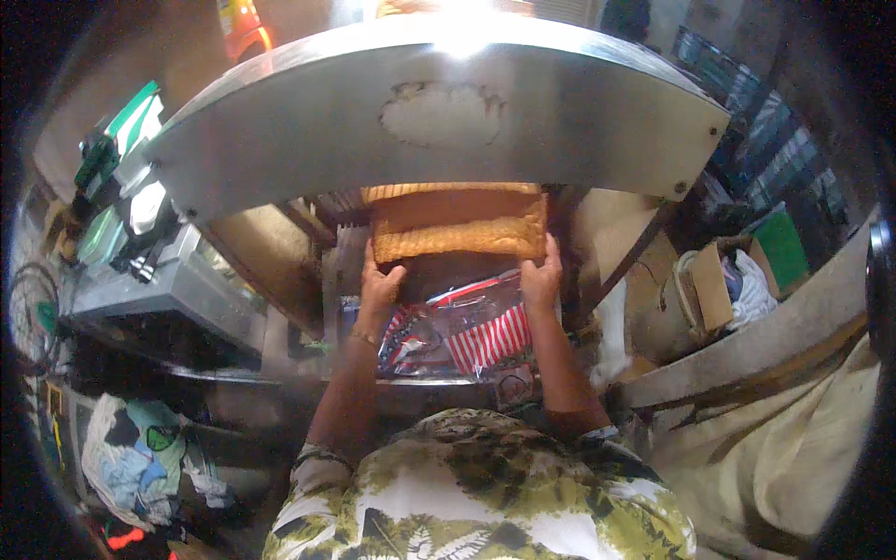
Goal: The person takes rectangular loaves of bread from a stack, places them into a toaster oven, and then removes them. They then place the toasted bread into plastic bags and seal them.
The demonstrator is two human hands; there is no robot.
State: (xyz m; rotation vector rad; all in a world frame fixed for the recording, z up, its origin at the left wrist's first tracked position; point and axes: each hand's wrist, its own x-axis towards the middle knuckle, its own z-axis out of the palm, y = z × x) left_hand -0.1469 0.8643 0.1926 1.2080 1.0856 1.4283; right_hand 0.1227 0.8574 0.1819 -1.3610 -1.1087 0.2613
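Note:
A golden-brown loaf of bread (458,239) lies crosswise before me, partly beneath the metal hood (294,133) of a large machine. My left hand (380,285) presses on the loaf's left end, thumb on the near side. At the right end my right hand (542,280) does the same, so the loaf is held between both palms. Under the hood's edge, more browned crust (448,189) shows behind it; whether this is a separate loaf I cannot tell. Below the hands lie clear plastic bags printed with red and white stripes (490,341).
Tan side panels (262,241) flank the opening. To the left stands a grey metal unit (164,308) with items on top, above a bundle of bags (133,455). On the right are an open cardboard box (710,287), a ledge (742,339) and draped beige cloth (763,448).

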